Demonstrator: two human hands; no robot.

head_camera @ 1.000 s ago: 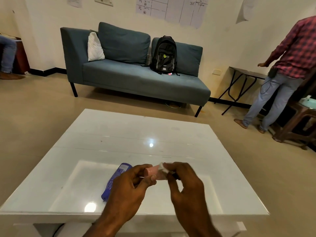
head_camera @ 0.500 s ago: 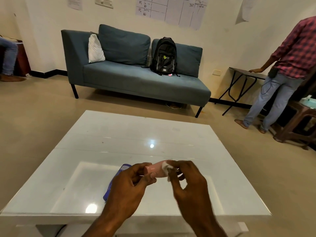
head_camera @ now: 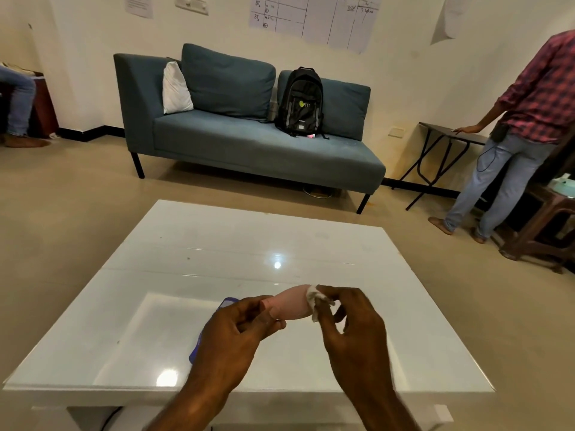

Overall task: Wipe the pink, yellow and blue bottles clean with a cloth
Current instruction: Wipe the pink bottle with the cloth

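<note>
The pink bottle (head_camera: 291, 303) is up in the air over the near part of the white table (head_camera: 217, 244), its left end pinched in the left hand (head_camera: 236, 331), while the right hand (head_camera: 348, 318) squeezes a little white cloth (head_camera: 315, 301) against its right end. To clean it well, I think the left hand should hold tight and turn it slowly so the cloth rubs every side. The blue bottle (head_camera: 199, 343) lies mostly hidden behind the left hand, and I can't see a yellow one anywhere.
</note>
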